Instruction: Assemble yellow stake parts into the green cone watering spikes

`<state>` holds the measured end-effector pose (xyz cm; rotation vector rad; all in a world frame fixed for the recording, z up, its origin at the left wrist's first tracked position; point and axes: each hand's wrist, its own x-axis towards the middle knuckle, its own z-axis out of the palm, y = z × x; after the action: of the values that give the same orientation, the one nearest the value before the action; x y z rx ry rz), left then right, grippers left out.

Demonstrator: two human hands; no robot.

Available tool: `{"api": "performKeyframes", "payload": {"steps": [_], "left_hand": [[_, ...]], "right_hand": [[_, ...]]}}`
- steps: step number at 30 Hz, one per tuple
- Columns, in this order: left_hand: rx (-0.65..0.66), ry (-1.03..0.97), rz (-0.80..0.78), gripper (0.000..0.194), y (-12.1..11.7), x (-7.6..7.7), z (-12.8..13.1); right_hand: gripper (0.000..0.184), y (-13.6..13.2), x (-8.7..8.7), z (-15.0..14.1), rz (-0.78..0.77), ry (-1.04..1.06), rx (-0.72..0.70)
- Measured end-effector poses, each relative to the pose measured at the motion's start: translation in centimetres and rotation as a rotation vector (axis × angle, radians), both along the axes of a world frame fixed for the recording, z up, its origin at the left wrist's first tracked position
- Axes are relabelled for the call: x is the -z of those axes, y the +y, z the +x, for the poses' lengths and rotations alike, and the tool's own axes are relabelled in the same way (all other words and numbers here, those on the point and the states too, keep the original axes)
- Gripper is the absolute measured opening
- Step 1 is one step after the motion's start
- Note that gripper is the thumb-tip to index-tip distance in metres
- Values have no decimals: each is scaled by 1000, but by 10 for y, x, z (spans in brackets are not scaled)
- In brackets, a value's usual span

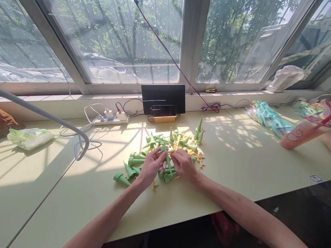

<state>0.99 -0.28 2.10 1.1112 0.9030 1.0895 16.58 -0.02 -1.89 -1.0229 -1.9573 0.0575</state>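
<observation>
Green cone [168,159] pinched between fingers of left hand [151,165] and right hand [184,164] — held above cone pile [165,148], mid-worktop [232,165], for close handling.

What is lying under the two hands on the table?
Green cones and small yellow pieces lie in a pile. The left hand and right hand cover its middle, hiding what lies there.

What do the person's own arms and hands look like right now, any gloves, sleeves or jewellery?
Both arms are bare from where they enter the picture down to the fingers: no sleeves show. The left hand and the right hand wear no gloves, and no watch, bracelet or ring can be made out on the wrists or fingers. No tape, markings or cables are on either arm.
</observation>
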Motion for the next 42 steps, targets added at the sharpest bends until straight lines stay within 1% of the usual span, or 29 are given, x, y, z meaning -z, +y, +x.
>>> {"api": "performKeyframes", "payload": {"steps": [4, 10, 13, 18, 21, 23, 25, 27, 32, 35, 42], "left_hand": [[-27, 94, 118, 49, -1, 1, 1], [-57, 170, 257, 37, -2, 9, 1], [-86, 232, 330, 34, -3, 13, 2], [-168, 427, 488, 31, -5, 17, 0], [-221, 563, 606, 33, -6, 17, -2], [-243, 605, 644, 34, -6, 16, -2], [-241, 596, 629, 34, -7, 15, -2], [-221, 547, 574, 32, -8, 13, 0], [-162, 333, 385, 33, -10, 11, 4], [-139, 224, 311, 34, -9, 11, 5], [-132, 162, 235, 37, -8, 5, 6]], "right_hand": [[31, 0, 0, 0, 4, -2, 10], [32, 0, 0, 0, 4, 13, -3], [33, 0, 0, -1, 1, 33, -14], [33, -2, -3, -2, -5, 67, -37], [34, -4, -5, -3, -6, 85, -48], [34, -4, -5, -3, -9, 96, -53], [34, -5, -5, -4, -14, 105, -59], [34, -5, -6, -4, -23, 106, -65], [34, -6, -8, -4, -31, 96, -60], [34, -6, -9, -4, -21, 92, -57], [34, -5, -6, -4, -14, 80, -30]]}}
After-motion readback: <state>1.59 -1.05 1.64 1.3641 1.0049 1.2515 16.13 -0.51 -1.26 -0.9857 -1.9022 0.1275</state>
